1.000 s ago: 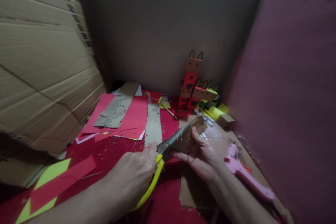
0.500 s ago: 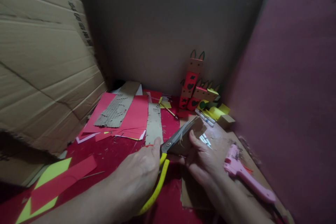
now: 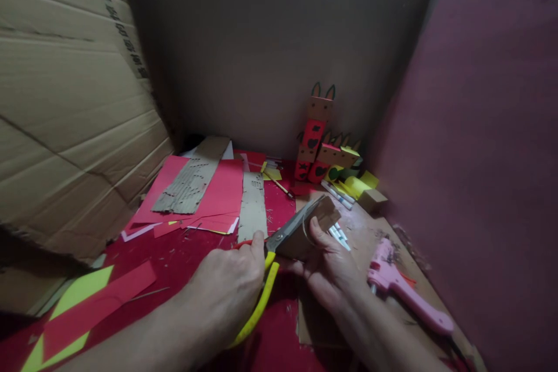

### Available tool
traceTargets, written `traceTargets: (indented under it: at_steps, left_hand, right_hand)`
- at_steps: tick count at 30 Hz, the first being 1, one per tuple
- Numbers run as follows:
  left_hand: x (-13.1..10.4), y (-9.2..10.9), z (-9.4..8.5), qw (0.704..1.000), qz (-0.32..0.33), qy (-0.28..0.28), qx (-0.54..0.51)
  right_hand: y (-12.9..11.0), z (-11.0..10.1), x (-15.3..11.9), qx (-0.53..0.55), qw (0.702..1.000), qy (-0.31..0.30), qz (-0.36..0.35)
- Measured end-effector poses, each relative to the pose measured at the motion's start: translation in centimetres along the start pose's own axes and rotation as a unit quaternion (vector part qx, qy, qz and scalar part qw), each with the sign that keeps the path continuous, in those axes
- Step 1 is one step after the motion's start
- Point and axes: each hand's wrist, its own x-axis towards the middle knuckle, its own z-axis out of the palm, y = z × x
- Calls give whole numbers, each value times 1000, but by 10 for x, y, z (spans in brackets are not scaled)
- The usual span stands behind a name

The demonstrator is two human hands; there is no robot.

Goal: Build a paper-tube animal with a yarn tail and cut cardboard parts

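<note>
My left hand [image 3: 238, 279] is wrapped round the handles of yellow-handled scissors [image 3: 260, 308], whose metal blades point up and to the right. A small brown cardboard piece [image 3: 325, 218] is pinched in my right hand [image 3: 325, 261], its thumb on top. The blades lie along the left edge of this cardboard, where a thin curled strip hangs. Whether the blades are fully closed is hard to tell.
A pink glue gun [image 3: 405, 293] lies at the right on a cardboard sheet. Decorated box figures [image 3: 320, 133] stand at the back, near markers [image 3: 337, 195]. Red paper [image 3: 220, 192] and cardboard strips [image 3: 192, 177] lie left, beside a large cardboard panel [image 3: 65, 99].
The view has shifted slightly. The scissor blades appear closer together, and the thin strip by the cardboard's edge has changed shape. Both hands keep their holds.
</note>
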Motion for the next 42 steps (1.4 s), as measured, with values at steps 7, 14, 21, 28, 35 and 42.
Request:
traceTargets:
  at_steps: [7, 14, 21, 28, 35, 42]
  left_hand:
    - [-2, 0, -6, 996, -34, -14, -76]
    - [-3, 4, -13, 984, -52, 13, -168]
    - [0, 4, -10, 992, -27, 45, -116]
    - [1, -3, 0, 998, -8, 53, -43]
    - [3, -2, 1, 995, -18, 45, -86]
    - [4, -3, -6, 994, -19, 47, -101]
  right_hand:
    - [-2, 0, 0, -4, 1000, -2, 8]
    - [7, -4, 3, -18, 1000, -21, 9]
    - [11, -4, 0, -9, 999, -35, 1]
    - [10, -5, 2, -12, 999, -35, 0]
    - [10, -7, 2, -22, 999, -44, 3]
    - [14, -6, 2, -35, 998, -42, 1]
